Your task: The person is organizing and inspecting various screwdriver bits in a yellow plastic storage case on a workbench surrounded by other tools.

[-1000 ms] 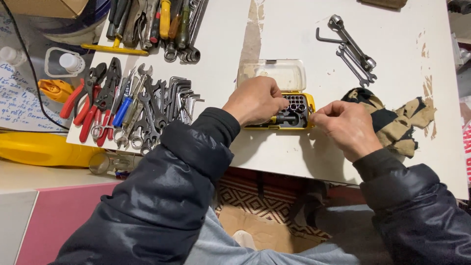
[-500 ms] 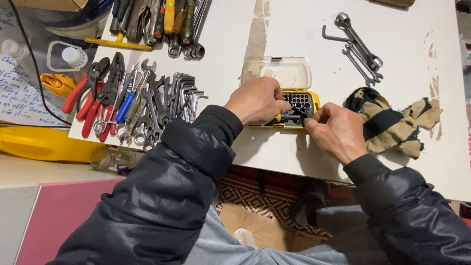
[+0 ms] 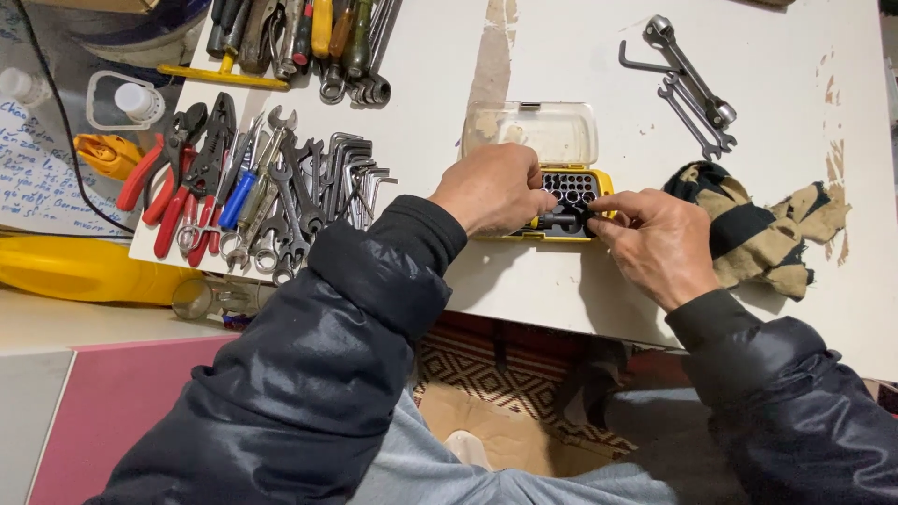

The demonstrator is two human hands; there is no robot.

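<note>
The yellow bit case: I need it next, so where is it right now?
In the head view the yellow bit case lies open at the table's near middle, between the left hand and right hand, with the striped rag to its right.

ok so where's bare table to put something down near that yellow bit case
Bare white table lies between the clear lid and the loose wrenches, and along the near edge below the yellow bit case. Crowded: the pliers and spanners on the left and the rag beside the right hand.
</note>
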